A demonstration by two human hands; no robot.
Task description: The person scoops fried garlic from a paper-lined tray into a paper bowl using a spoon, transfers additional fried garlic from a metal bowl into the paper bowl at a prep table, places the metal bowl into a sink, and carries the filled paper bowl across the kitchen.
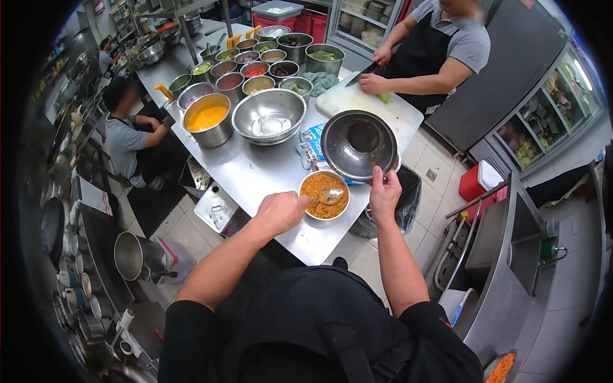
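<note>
My left hand [282, 210] is closed around the handle of a metal spoon [332, 195]. The spoon's bowl rests in orange-brown, grainy food inside a round white bowl [345, 209] near the corner of the steel table. With thumb on the rim, my right hand [385, 193] grips a dark round pan [337, 137], tilted so its inside faces me, just above and right of the white bowl. The pan's handle, if any, is hidden. Blue-and-white packets [310, 153] lie partly under the pan. A metal mixing bowl [269, 115] stands farther back.
On the steel table [258, 175], a pot of orange liquid [207, 120] stands beside several ingredient tins [255, 69]. Across it, a person [415, 64] holds a knife [363, 75] over a white cutting board [389, 113]. Another person [131, 137] is at the left. A lined bin [408, 203] stands below right.
</note>
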